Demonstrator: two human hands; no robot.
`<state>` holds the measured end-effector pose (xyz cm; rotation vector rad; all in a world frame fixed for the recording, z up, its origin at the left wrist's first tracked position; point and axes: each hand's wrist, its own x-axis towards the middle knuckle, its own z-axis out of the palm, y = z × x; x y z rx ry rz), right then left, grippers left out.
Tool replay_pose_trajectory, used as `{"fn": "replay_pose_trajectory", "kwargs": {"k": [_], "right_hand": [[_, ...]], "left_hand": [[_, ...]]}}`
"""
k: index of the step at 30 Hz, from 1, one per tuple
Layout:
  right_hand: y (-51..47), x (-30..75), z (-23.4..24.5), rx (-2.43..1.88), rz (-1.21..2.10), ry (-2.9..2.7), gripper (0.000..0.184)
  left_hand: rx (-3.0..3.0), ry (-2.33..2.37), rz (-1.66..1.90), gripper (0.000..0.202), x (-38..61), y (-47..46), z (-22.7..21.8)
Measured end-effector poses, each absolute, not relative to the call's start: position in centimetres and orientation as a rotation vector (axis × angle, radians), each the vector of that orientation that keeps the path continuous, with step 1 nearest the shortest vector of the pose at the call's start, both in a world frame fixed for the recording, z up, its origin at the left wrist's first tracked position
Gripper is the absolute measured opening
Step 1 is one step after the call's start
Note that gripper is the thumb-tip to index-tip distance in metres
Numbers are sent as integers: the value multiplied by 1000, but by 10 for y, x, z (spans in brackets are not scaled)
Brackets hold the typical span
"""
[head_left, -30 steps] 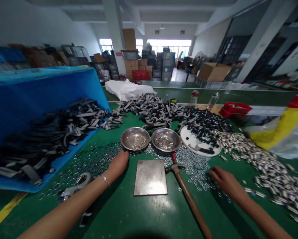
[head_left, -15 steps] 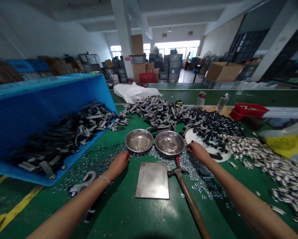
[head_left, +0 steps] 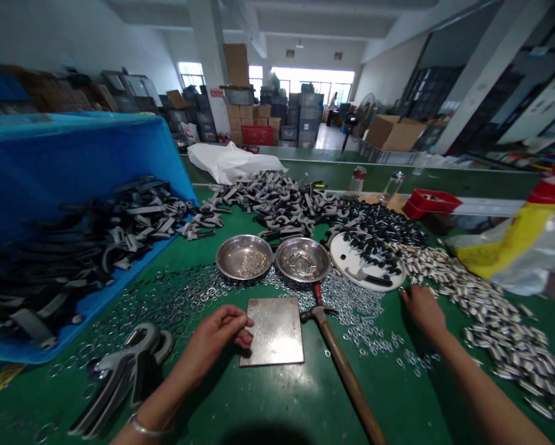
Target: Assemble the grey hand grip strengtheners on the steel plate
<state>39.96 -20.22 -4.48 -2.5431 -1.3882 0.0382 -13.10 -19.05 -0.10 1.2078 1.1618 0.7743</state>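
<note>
My left hand [head_left: 215,337] rests at the left edge of a flat square metal plate [head_left: 274,330], its fingers curled and pinched together; what they hold is too small to make out. My right hand [head_left: 423,307] lies palm down on the green table, fingers bent among scattered washers [head_left: 374,330] beside the pile of silver sleeves [head_left: 491,321]; whether it holds one is hidden. A wooden-handled hammer [head_left: 340,361] lies between the hands. Two steel bowls [head_left: 243,256] [head_left: 302,259] of small parts stand behind the plate. Grey metal hooks [head_left: 124,361] lie by my left forearm.
A tilted blue crate [head_left: 73,161] spills dark metal parts at the left. Piles of grey hooks [head_left: 277,201] and black pieces [head_left: 384,225] lie behind the bowls, with a white plate [head_left: 351,266]. A red tray [head_left: 432,203], two bottles and a yellow-and-white bag [head_left: 528,241] stand at the right.
My left hand drew back from the washers near the left bowl to the plate's edge and pinched shut. My right hand moved from the white plate out to the right, beside the silver sleeves.
</note>
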Motion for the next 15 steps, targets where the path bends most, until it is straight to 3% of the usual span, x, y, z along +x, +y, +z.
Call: {"fn": "replay_pose_trajectory", "kwargs": {"k": [5,11,15], "right_hand": [[-220,346,-28,-2301,297,-1406,26],[-272,178,-3,-1429,1375,-1300,33],[-276,121,-4,-1182,1662,-1261,33]], "left_hand": [[1163,1052,809,40,-72,-208,-26],[1017,867,796,42,-57,-230,-24],[952,847,784,40,-63,-246,-14]]}}
